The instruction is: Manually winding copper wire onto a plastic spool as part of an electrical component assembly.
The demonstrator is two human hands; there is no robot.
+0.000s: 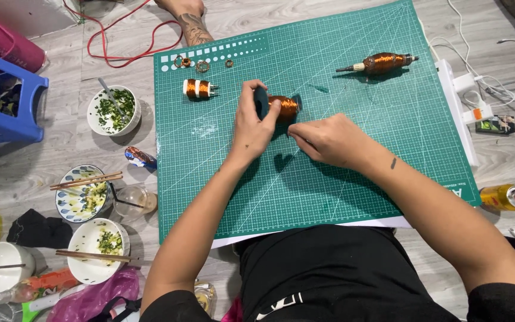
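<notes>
While our left hand (251,122) grips the copper-wire spool (284,107) on the green cutting mat (359,179), our right hand (326,140) pinches near it; we'd keep tension even.

both hands (293,128) close together, fingers curled

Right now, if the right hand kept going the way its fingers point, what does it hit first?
The right hand points left and slightly up across the green cutting mat. First in that line is the left hand, which holds the copper wire coil; the fingertips are already close to it. How high each sits is unclear, so contact is likely, not certain.
</notes>
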